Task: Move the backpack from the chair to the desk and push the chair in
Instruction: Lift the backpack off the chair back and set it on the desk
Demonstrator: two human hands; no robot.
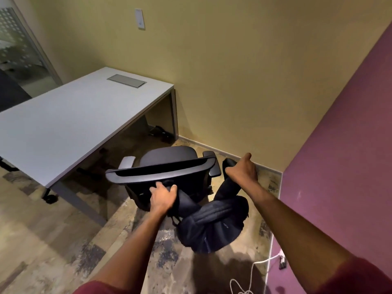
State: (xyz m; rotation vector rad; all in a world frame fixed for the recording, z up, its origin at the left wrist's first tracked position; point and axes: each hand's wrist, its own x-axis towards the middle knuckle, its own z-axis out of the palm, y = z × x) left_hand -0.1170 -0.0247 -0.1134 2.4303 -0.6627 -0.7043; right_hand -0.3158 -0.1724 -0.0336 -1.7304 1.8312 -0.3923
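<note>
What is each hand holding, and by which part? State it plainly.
Both hold the black fabric backpack: the left hand grips its upper edge, the right hand grips a shoulder strap lifted high.

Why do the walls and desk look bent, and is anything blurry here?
Head view: the wide-angle lens bows the desk edges and wall lines; the backpack is smeared, hanging off the floor from both hands, left hand and right hand; the chair looks sharper; lighting is dim and warm.

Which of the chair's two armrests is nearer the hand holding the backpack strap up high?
The dark armrest on the chair's right side, just beside the right hand gripping the strap. The pale-looking armrest sits on the desk side, farther away.
</note>
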